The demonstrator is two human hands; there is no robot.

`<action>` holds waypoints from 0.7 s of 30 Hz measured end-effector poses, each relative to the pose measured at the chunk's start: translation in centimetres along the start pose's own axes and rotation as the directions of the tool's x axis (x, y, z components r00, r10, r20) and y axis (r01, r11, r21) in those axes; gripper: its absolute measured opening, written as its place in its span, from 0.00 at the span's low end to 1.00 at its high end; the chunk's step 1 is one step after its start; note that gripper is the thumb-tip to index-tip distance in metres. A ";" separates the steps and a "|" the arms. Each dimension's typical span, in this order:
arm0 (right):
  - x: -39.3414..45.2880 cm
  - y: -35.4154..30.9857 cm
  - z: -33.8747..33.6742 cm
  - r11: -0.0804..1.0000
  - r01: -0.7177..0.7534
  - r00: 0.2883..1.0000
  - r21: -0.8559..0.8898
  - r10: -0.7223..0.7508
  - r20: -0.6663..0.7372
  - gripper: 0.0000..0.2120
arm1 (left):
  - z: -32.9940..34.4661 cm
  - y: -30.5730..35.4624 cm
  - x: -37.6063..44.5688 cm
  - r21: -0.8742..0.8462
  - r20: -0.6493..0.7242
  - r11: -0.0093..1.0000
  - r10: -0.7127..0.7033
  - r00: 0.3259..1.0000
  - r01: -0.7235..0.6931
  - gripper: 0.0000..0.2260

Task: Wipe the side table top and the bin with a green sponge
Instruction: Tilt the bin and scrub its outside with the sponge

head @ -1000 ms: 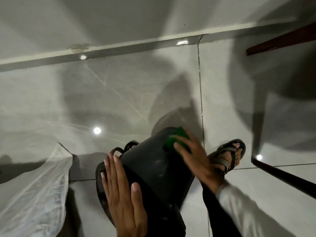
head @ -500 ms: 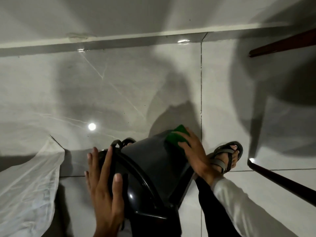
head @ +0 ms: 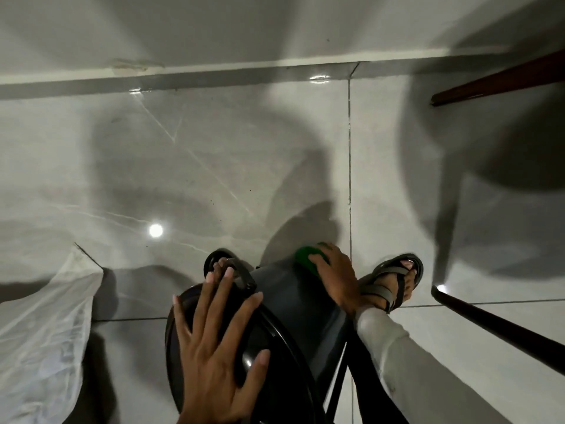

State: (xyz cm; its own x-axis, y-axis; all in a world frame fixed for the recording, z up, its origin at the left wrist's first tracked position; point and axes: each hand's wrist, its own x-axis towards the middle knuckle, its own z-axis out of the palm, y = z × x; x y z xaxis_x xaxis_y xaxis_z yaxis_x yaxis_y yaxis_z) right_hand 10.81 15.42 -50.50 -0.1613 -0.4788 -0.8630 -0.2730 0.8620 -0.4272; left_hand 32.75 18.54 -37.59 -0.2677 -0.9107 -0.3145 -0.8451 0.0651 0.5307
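Glossy grey floor tiles [head: 214, 154] fill the dim room, with a pale wall behind. Nearest, the left hand [head: 214, 356] lies flat, fingers spread, over the open mouth of the dark bin [head: 293, 304], which is tipped on its side. Just beyond, the right hand [head: 336, 276], in a pale sleeve [head: 397, 356], presses a green sponge [head: 307, 257] against the bin's far end, fingers curled over it. A sandalled foot [head: 394, 283] stands beside it; a clear plastic bag [head: 46, 332] lies at left
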 end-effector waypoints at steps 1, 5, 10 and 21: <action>-0.8 -1.0 0.5 0.998 0.064 0.996 -0.026 -0.062 0.058 0.16 | 0.1 -0.1 -0.1 0.012 -0.006 1.000 0.017 1.000 -0.017 0.29; -8.8 -2.1 1.4 0.869 0.483 0.845 0.108 -0.495 0.205 0.21 | 0.4 -0.6 -0.2 0.084 -0.012 0.994 0.076 0.997 -0.075 0.31; -2.5 2.4 -0.7 0.961 0.268 0.952 -0.072 -0.253 0.175 0.19 | 0.7 -0.2 -0.5 0.119 0.028 0.987 0.108 0.994 -0.110 0.31; -6.9 1.4 0.1 0.872 0.480 0.819 0.091 -0.483 0.309 0.28 | 0.6 0.4 -0.1 0.108 0.004 0.990 0.092 0.996 -0.091 0.31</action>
State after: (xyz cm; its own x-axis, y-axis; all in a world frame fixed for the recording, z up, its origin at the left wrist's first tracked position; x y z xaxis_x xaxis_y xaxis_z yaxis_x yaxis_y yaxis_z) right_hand 11.62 20.00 -45.18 0.2925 -0.7573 -0.5838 -0.2292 0.5372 -0.8117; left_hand 32.16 18.89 -37.88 -0.3457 -0.8995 -0.2673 -0.8620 0.1918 0.4692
